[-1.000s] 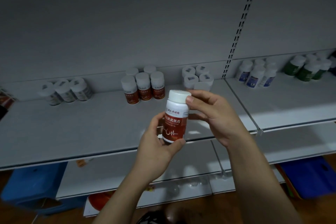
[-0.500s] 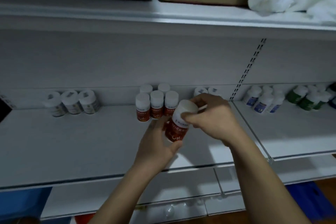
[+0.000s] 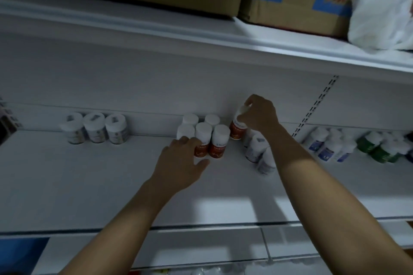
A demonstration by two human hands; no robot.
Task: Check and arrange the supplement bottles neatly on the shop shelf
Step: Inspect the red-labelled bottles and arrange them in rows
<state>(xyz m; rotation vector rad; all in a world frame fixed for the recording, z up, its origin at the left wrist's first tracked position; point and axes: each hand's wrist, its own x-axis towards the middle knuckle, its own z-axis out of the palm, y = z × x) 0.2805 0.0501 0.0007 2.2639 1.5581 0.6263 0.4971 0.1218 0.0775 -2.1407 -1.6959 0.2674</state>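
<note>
The single head camera looks forward and slightly down, close to the white shelf [image 3: 89,185], tilted.

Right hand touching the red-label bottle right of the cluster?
Touching. Head view: the right hand curls its fingers over the cap of the white-capped, red-labelled plastic bottle; no gap.

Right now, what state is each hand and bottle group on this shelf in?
right hand: grips the cap of the held bottle.
held bottle: capped, slightly tilted, just right of the red group.
left hand: fingers relaxed, touching the red group's front row.
red group: upright, capped, clustered.
white trio: upright, in a row.
blue bottles: upright, bunched.
green bottles: upright, bunched.
</note>
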